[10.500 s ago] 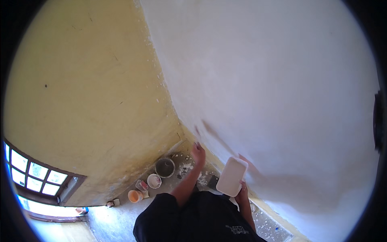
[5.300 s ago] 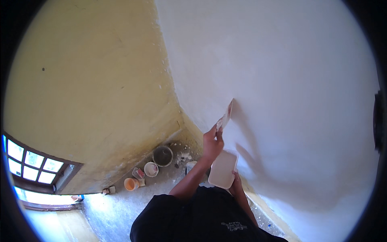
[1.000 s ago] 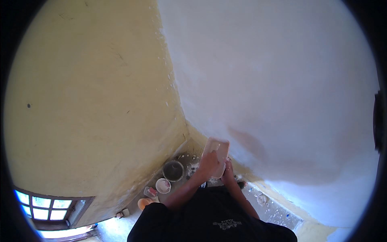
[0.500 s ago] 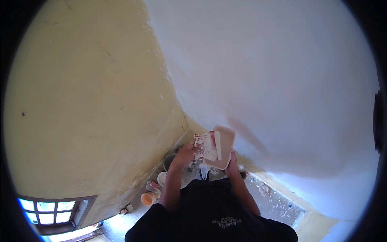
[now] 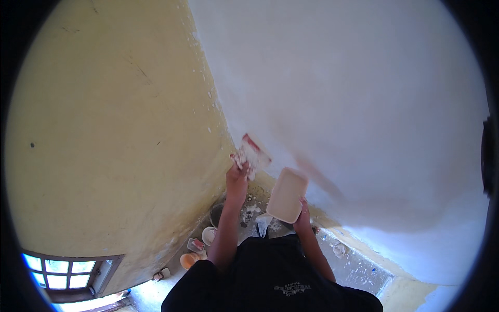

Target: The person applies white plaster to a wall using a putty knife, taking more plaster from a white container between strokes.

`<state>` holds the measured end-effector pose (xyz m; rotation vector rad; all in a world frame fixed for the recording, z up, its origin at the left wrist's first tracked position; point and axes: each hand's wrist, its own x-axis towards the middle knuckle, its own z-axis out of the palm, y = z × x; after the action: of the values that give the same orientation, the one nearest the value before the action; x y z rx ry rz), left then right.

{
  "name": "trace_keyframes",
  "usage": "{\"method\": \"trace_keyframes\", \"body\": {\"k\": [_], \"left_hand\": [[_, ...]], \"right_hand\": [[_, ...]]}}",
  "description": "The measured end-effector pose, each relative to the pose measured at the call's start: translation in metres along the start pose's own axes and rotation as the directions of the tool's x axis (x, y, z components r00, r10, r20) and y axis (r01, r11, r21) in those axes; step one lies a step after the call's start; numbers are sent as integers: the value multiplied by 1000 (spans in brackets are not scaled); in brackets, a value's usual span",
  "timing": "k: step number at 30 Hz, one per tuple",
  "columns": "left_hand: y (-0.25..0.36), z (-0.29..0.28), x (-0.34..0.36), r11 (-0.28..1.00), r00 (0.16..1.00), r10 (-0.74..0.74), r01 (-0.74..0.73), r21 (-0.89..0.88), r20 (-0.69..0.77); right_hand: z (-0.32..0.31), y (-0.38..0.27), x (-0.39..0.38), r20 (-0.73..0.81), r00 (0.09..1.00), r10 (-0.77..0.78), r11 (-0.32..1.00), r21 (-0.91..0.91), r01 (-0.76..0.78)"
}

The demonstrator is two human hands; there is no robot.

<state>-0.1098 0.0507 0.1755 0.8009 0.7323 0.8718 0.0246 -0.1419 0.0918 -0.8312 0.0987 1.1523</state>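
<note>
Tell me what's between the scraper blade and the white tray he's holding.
Nothing: in the head view only white wall shows between the scraper and the tray.

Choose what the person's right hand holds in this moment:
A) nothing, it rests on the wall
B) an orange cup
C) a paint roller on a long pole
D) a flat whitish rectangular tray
D. The right hand grips the lower edge of a flat whitish tray, while the left hand raises a wide putty knife toward the white wall.

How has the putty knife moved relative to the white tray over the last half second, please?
Yes: the left hand lifted the putty knife off the white tray, up-left toward the wall corner.
</note>
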Motion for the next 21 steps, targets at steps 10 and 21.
{"method": "trace_keyframes", "body": {"k": [10,21], "left_hand": [[-50,167,63,32,410,869,-606,795,278],[-51,56,78,590,713,632,-190,785,-302]], "right_hand": [[-86,21,9,0,973,-232,898,-384,214],[-78,3,-13,-48,995,-91,987,-134,84]]}}
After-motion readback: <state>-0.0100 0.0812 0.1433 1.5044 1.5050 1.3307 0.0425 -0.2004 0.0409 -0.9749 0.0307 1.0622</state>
